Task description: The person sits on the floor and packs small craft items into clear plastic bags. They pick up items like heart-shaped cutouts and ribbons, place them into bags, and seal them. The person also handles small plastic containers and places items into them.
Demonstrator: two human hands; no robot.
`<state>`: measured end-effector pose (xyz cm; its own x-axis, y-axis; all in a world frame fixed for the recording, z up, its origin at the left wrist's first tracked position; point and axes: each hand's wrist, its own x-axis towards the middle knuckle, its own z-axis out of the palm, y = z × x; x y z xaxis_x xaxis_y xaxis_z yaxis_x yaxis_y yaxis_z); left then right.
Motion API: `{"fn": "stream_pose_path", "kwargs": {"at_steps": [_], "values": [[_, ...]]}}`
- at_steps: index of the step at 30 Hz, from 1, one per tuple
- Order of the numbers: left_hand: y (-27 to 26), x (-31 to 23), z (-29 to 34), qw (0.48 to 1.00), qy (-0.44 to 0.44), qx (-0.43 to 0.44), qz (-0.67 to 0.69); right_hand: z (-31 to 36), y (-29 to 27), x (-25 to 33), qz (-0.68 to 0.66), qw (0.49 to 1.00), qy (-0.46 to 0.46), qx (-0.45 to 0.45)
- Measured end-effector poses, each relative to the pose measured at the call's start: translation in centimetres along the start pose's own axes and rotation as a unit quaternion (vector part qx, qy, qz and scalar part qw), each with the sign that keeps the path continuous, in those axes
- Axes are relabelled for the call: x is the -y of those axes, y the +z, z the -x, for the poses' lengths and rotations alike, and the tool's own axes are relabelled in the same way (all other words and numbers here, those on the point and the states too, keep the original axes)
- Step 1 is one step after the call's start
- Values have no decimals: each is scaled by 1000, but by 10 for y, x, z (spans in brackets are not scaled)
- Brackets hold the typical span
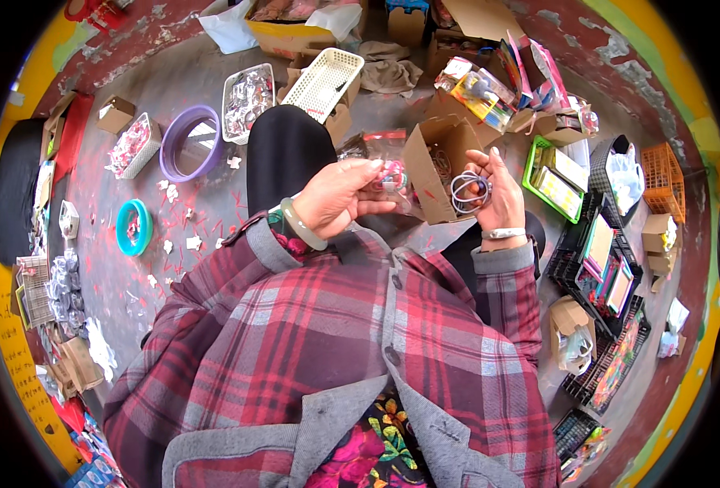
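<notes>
My left hand is closed on a clear plastic bag with small pink and multicoloured pieces in it. Thin grey and whitish loops, like elastic hair ties, hang from the closed fingers of my right hand. Between the two hands stands an open cardboard box, with more thin loops inside. My right hand is at the box's right rim. Beyond my left hand, another clear bag with a red top strip lies close to the box; its contents are partly hidden.
At the far left are a purple tub, a turquoise bowl and white baskets. To the right stand a green basket, black crates and an orange crate. Red and white scraps litter the floor.
</notes>
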<state>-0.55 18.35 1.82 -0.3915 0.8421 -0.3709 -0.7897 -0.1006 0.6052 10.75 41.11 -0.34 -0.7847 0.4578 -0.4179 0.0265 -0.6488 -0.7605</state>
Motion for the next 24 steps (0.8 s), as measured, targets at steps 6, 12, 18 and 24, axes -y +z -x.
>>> {"fn": "stream_pose_path", "kwargs": {"at_steps": [6,12,18,24], "values": [[-4,2,1,1000,8,-11,9,-26,-32,-8,17,999,-36,-30],[-2,1,1,1000,19,2,20,-15,-19,-16,292,945,-145,-38],[9,2,-5,1000,28,5,9,25,37,-11,245,959,-85,115],[24,6,-13,996,28,5,-87,31,50,-28,294,939,-153,88]]}}
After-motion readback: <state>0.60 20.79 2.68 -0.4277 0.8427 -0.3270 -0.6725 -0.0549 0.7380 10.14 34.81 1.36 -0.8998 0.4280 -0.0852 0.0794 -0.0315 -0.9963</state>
